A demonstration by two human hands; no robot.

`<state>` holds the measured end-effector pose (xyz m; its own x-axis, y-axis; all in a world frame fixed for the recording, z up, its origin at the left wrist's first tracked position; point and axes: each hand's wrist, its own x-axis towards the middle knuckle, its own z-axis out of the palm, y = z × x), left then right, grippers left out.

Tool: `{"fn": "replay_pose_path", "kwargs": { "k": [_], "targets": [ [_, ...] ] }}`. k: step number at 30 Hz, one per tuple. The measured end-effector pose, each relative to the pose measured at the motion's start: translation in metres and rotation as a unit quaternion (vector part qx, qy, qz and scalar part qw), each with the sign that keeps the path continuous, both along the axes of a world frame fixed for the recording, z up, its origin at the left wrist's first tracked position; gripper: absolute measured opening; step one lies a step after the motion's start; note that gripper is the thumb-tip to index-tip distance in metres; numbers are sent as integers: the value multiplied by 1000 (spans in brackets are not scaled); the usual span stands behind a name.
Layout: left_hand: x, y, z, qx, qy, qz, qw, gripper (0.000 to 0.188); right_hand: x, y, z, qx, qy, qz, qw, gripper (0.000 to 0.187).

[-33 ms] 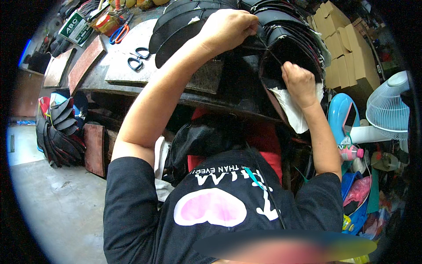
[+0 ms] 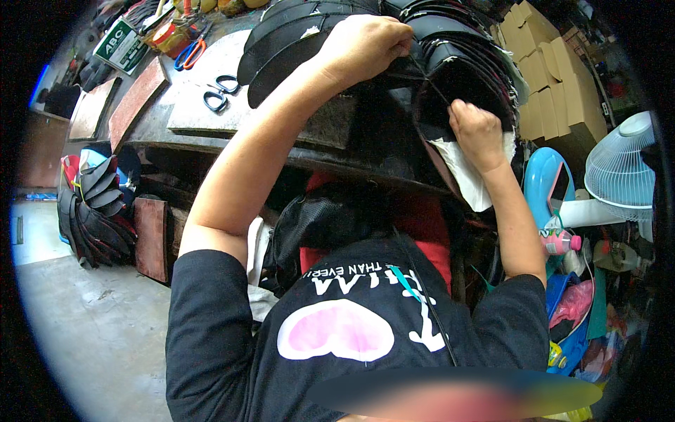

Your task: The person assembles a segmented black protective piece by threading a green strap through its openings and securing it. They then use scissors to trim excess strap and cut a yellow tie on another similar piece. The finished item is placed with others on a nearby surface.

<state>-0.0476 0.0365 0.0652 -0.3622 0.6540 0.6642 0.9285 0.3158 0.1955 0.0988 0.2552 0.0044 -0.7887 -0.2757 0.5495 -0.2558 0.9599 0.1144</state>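
- At the top centre, the left hand [image 2: 369,46] is closed, fingers curled in a tight pinch that appears to grip one end of a thin dark strand [image 2: 436,88]; whether it is thread or cord cannot be told.
- Lower and to the right, the right hand [image 2: 480,133] is also closed, fist-like, with the strand's other visible end at its fingertips.
- Between the two hands, the strand runs straight and looks taut, passing in front of a stack of nested black curved panels [image 2: 450,32].
- Since the earlier picture, no clear change shows: both hands keep nearly the same pose, so the work stands at the same point, strand stretched.
- Just below the right hand, a white sheet [image 2: 464,172] hangs from the stack's near end.
- Beside the left forearm, more black curved panels [image 2: 281,56] lie overlapping on the desk [image 2: 302,162].
- Farther left, dark-handled scissors [image 2: 219,93] rest on a pale board [image 2: 190,112], with orange-and-blue-handled scissors [image 2: 190,56] beyond.
- Outermost, cardboard boxes [image 2: 562,84] and a white fan [image 2: 622,158] stand at the right; a tied bundle of dark curved pieces [image 2: 98,204] sits at the left.
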Motion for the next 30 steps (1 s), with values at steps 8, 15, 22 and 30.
{"fn": "replay_pose_path", "kwargs": {
  "k": [8,15,22,30],
  "targets": [
    [36,-4,6,-29,-358,-92,929,24,32,-31,40,-259,-203,78,941,24],
    [67,11,-25,123,-226,-94,962,15,11,-35,65,-633,-333,174,677,32],
    [68,19,-18,209,-362,0,908,22,-17,-42,53,-587,-89,182,784,25],
    [65,14,-9,122,-278,17,953,22,-30,-36,28,-293,43,173,939,29]
  ]
}}
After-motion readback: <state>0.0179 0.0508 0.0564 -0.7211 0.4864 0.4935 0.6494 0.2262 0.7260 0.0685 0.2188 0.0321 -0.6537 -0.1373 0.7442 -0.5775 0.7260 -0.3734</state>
